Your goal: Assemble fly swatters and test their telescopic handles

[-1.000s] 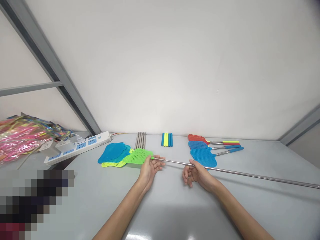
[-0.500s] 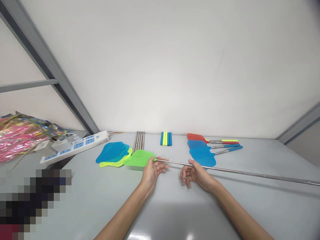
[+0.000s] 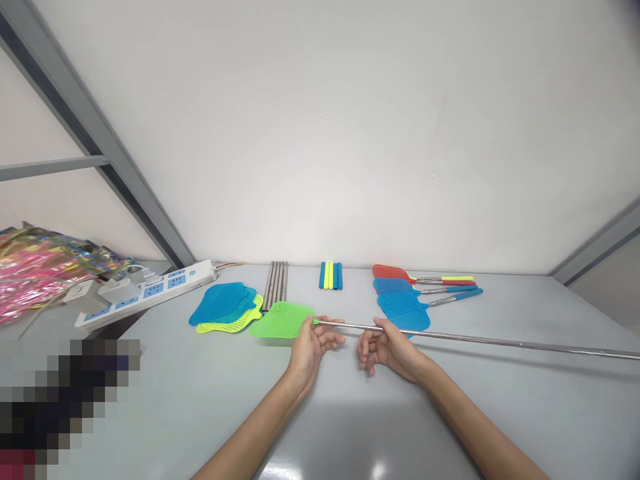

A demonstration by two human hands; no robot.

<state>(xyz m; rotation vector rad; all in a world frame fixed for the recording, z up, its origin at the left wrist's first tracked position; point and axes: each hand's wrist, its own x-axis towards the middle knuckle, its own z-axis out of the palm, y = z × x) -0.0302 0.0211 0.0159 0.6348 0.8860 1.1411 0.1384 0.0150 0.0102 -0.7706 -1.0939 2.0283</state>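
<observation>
My left hand (image 3: 313, 345) pinches the neck of a green mesh swatter head (image 3: 281, 319), where it joins a long thin metal rod (image 3: 500, 341). My right hand (image 3: 387, 347) is closed round the same rod a short way to the right. The rod stretches out level to the right edge of the view, above the grey table (image 3: 320, 413).
At the back lie blue and yellow swatter heads (image 3: 225, 309), a bundle of metal rods (image 3: 277, 281), blue and yellow grip sleeves (image 3: 331, 275) and finished swatters (image 3: 415, 293). A white power strip (image 3: 145, 293) and shiny pink packaging (image 3: 35, 270) sit at the left.
Both hands have drawn closer together: the green head and my left hand shifted right, and my right hand slid slightly left along the rod.
</observation>
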